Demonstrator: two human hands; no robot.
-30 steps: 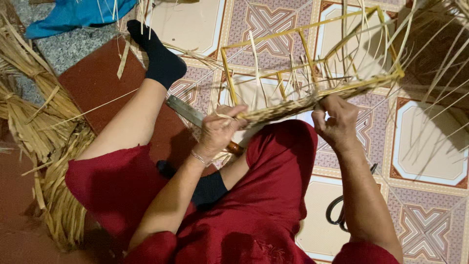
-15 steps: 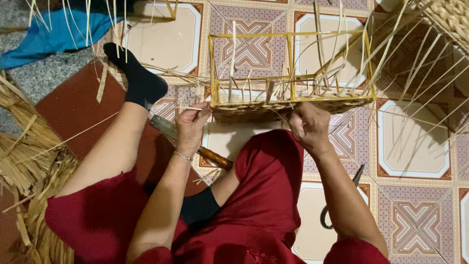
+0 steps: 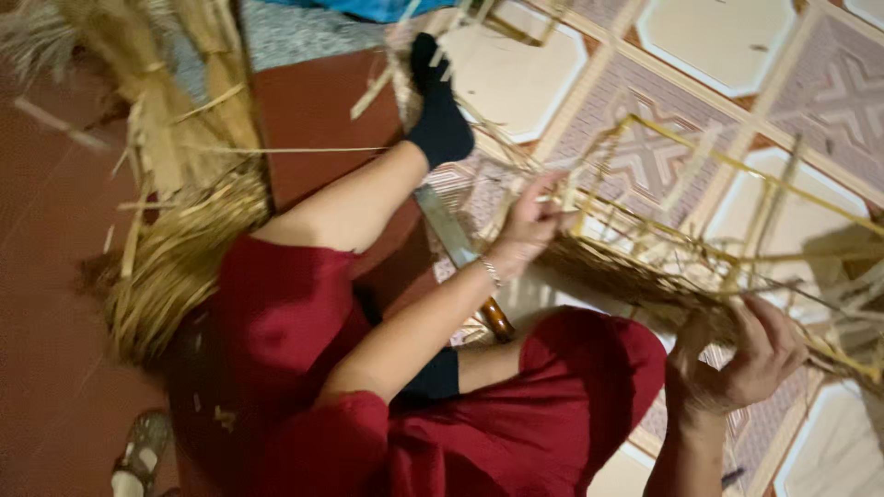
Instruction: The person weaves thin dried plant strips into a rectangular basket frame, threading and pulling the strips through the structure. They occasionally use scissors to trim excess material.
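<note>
Head view: basket (image 3: 663, 276) lies half-woven across the lap and tiled floor (image 3: 516, 74), long axis running from upper left down to lower right. Left hand (image 3: 534, 221) pinches strands at its upper-left end; right hand (image 3: 746, 359) grips the lower rim — fingers curled, though blur hides detail. A knife (image 3: 456, 244) lies under the left forearm — straw (image 3: 175, 258) well apart, left.
</note>
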